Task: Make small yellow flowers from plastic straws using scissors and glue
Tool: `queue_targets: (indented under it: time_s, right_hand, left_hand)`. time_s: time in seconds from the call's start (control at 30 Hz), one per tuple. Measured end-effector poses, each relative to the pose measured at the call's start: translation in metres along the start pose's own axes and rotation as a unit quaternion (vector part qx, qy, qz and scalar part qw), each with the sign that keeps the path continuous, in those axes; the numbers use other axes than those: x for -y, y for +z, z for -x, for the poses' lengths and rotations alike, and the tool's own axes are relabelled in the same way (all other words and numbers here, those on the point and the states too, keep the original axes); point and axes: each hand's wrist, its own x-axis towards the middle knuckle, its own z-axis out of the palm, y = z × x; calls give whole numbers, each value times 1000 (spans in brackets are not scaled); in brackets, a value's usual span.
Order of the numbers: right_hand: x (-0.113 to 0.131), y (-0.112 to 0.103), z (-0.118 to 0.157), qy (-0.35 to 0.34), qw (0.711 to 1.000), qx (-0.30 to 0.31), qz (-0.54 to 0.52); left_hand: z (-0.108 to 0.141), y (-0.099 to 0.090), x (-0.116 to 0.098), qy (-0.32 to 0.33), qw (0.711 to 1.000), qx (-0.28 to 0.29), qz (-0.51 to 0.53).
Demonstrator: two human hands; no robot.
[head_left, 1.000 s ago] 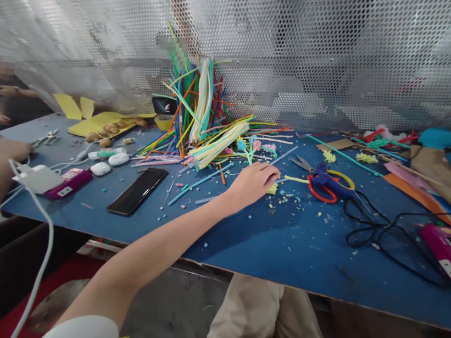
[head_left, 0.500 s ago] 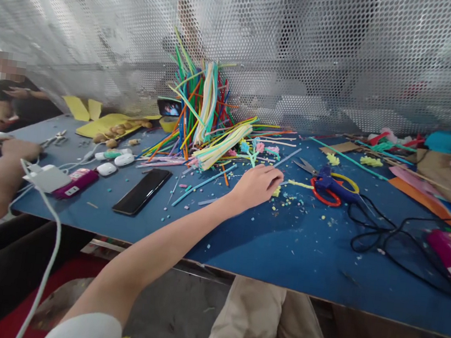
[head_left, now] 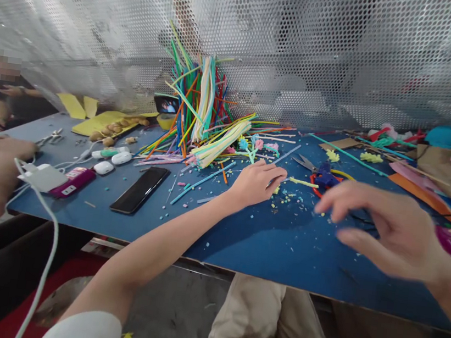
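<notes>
Head view: blue table (head_left: 271, 264) across mid-frame, metal mesh (head_left: 274, 48) behind, up top. L hand (head_left: 257, 183) is just rt of ctr, palm down, fingers drawn close tog. A yellow stem (head_left: 303, 183) sticks out just rt of its fingertips, approx. level, far end near the scissors (head_left: 326, 175). Can't tell if the fingers grip the stem or only rest by it; their undersides are hidden.

R hand (head_left: 387, 232), rt of ctr, is blurred: thumb & fingers spread wide, nothing seen in it. It's in front of the scissors' handles, hiding part of them; can't tell if it touches. Blades point upper lt.

Handling (my guess): stem looks fuzzy, v. light, soft outside, prob. bendy wire inside, so it'd keep any kink. Not slippery, not fragile, but pile could crush. Best hold: light thumb-&-finger pinch nr the free rt end. Scissors prob. heavier & stiff, smooth grips; take by the loops, away from blades.

Around: tiny trimmings (head_left: 288, 200) below the stem, small flowers (head_left: 258, 144) above L hand, loose stems bundle (head_left: 205, 100) upper ctr, phone (head_left: 139, 190) lt of ctr, purple power strip (head_left: 72, 182) farther lt. Co-worker's hand (head_left: 16, 149) at lt edge, well apart.
</notes>
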Motion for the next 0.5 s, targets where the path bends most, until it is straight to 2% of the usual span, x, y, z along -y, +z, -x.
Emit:
queue_targets:
  time_s: [0.1,0.2,0.3,0.5]
  right_hand:
    - [-29,-2,-41,-22,995,-11,97]
    - [-59,10,-61,-10,987,3,160]
    - [-75,23,-62,23,988,23,150]
    - [-81,27,-55,52,995,33,72]
  left_hand:
    - [0,-3,-2,-1,1000,-5,-9]
    - [1,-5,-2,-1,1000,-16,-18]
    - [1,-5,0,-2,999,-23,-24]
    - [1,-3,4,6,998,-44,-34]
